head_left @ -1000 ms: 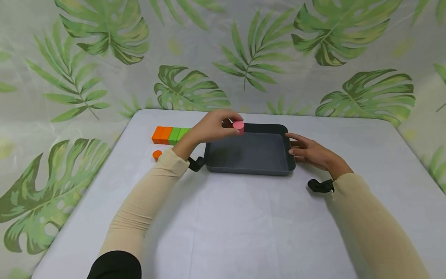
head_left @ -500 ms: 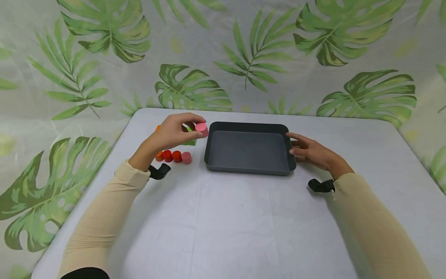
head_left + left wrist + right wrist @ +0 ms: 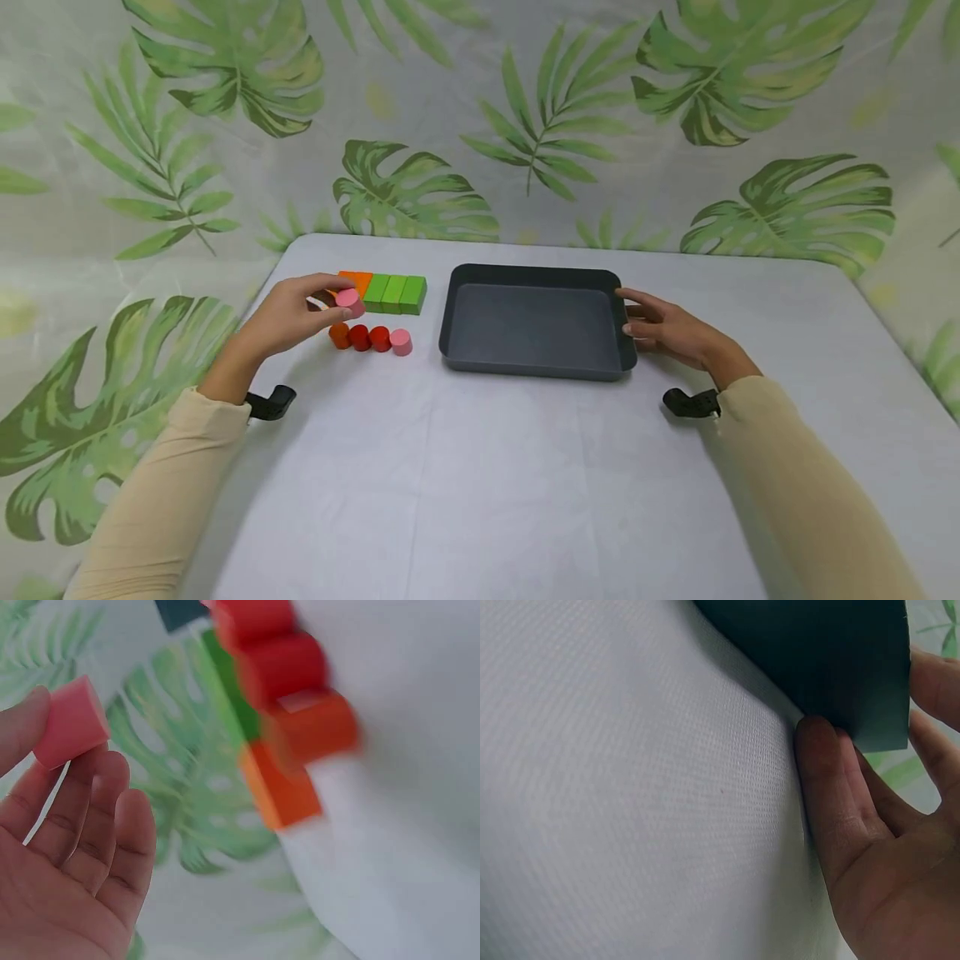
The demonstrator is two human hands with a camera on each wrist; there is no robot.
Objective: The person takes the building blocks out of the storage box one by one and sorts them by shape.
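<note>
My left hand pinches a pink cylinder block between thumb and fingertips, held above the table's left side. In the left wrist view that pink block is clear of the other blocks. Just below the hand stands a row of cylinders: an orange one, two red ones and a pink one. At the right end of the dark grey tray, my right hand rests its extended fingers against the outer wall. The right wrist view shows those fingertips at the tray's corner.
Behind the cylinders lies a row of rectangular blocks, orange at the left and green at the right; the left hand partly covers it. A white cloth covers the table. A leaf-patterned sheet hangs behind it.
My left hand has moved left with the pink cylinder, from above the tray to above the block rows, uncovering the green blocks. The right hand and tray have stayed in place.
</note>
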